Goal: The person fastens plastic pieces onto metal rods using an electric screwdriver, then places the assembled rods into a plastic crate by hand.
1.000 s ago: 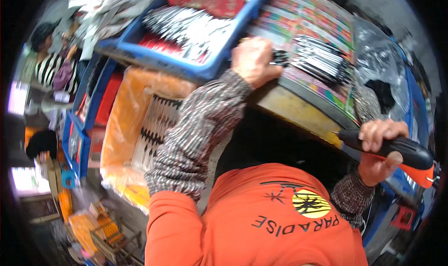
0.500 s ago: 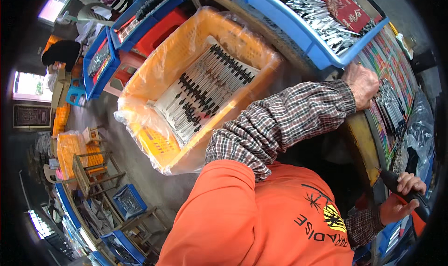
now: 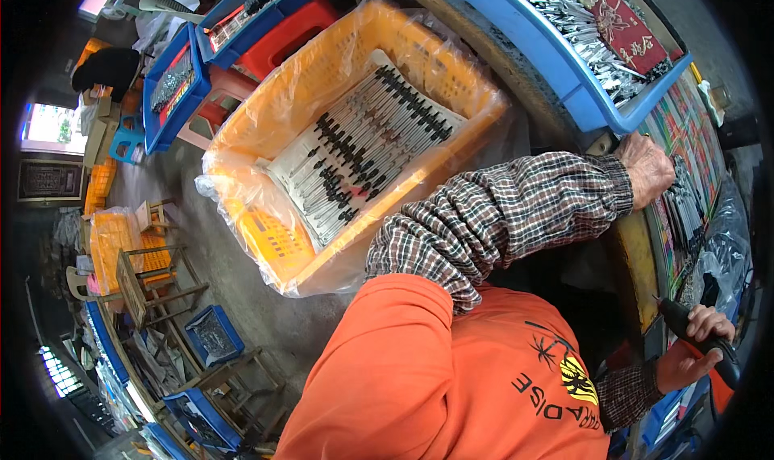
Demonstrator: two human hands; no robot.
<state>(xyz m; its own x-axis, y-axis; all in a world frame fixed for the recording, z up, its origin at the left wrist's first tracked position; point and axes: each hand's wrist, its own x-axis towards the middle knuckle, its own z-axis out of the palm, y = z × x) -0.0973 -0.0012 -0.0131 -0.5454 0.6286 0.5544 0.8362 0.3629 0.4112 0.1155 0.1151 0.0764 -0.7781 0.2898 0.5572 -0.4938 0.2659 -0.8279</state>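
Note:
My left hand (image 3: pixel 647 171) is curled over the near edge of the patterned worktop (image 3: pixel 685 133), its back toward me. What its fingers hold, if anything, is hidden. Just past it lies a row of slim dark and silver metal parts (image 3: pixel 685 210). My right hand (image 3: pixel 703 339), at the lower right, is wrapped round a black electric screwdriver (image 3: pixel 730 365), whose tip points toward the worktop's edge. A large blue tray (image 3: pixel 588 97) stands beyond my left hand, heaped with slender silver parts and a red printed packet (image 3: pixel 625 29).
Left of my arm stands an orange plastic crate (image 3: pixel 282 250) lined with clear film, holding rows of metal parts (image 3: pixel 363 149) on a pale sheet. Smaller blue trays (image 3: pixel 173 89) rest on stools behind it. Clear plastic bags (image 3: pixel 721 254) hang by the worktop, and wooden frames (image 3: pixel 149 287) stand farther left.
My left hand has shifted slightly right and down in the picture, along with the crate and blue tray as the view turns. My right hand keeps its grip on the electric screwdriver.

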